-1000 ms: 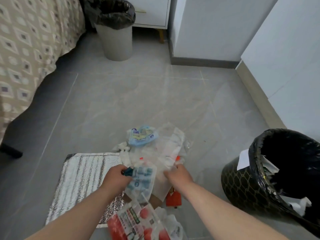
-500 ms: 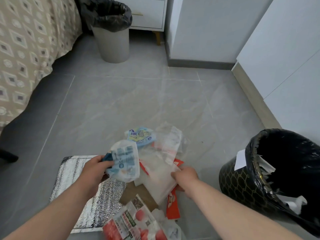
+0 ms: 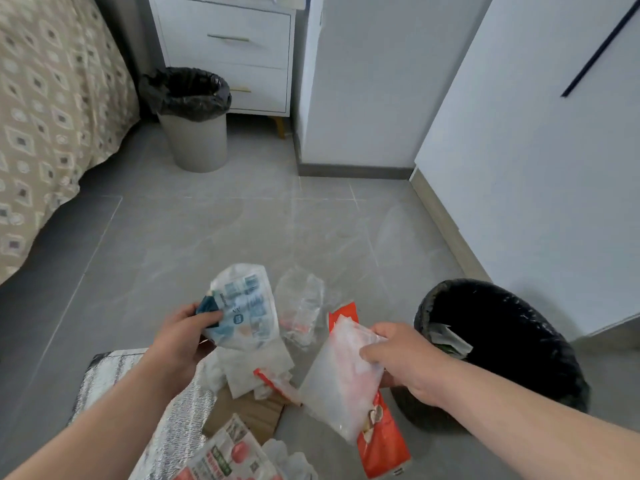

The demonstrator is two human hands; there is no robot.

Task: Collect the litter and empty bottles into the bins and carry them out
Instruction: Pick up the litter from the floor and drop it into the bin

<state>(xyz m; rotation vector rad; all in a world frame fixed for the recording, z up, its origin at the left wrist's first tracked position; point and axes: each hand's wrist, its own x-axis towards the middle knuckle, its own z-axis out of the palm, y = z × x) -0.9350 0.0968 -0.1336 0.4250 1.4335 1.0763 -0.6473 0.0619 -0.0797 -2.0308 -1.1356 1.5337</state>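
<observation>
My left hand (image 3: 181, 336) grips a crumpled blue-and-white plastic wrapper (image 3: 244, 311), lifted off the floor. My right hand (image 3: 403, 360) holds a clear plastic bag (image 3: 341, 379) together with a red snack packet (image 3: 379, 441), raised just left of the dark patterned bin (image 3: 540, 355) with a black liner. More litter lies on the floor between my arms: a clear crumpled bag (image 3: 301, 306), white paper scraps (image 3: 249, 370), brown cardboard (image 3: 247, 414) and a red-and-white printed bag (image 3: 228, 459). A second bin (image 3: 195, 133), beige with a black liner, stands far off by the drawers.
A silver foil mat (image 3: 166, 434) lies under my left forearm. A bed with a patterned cover (image 3: 52, 126) runs along the left. A white bedside drawer unit (image 3: 239, 50) and white cabinet walls (image 3: 519, 168) close the back and right.
Both hands have lifted off the pile. The left raised the blue-and-white wrapper; the right picked up the clear bag with the red packet and moved toward the dark bin. The camera tilted up.
</observation>
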